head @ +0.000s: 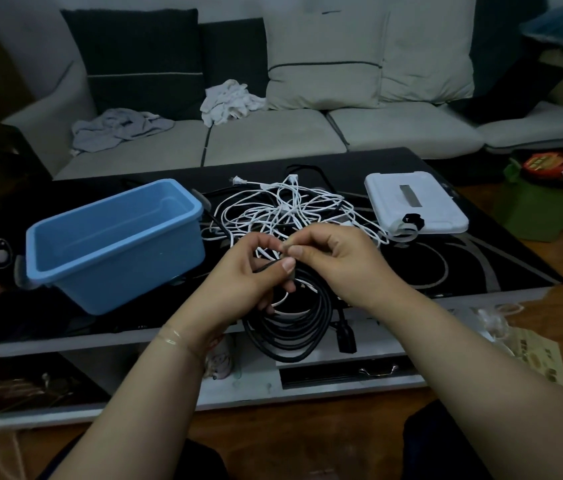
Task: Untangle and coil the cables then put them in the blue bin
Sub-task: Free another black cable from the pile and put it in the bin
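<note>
A coiled black cable [302,327] hangs over the table's front edge, its plug [346,336] dangling at the right. My left hand [256,271] grips the top of this coil. My right hand [339,258] pinches a small end piece of cable between thumb and fingers, right beside the left thumb. Behind my hands a tangle of white cables [287,209] lies on the table, mixed with a black cable. The blue bin [114,251] stands to the left of the hands with nothing in it.
The black glass coffee table [481,258] carries a white flat box [415,206] at the right with a small black and white coil on it. A sofa with cushions and crumpled cloths stands behind. Green clutter lies on the floor at the right.
</note>
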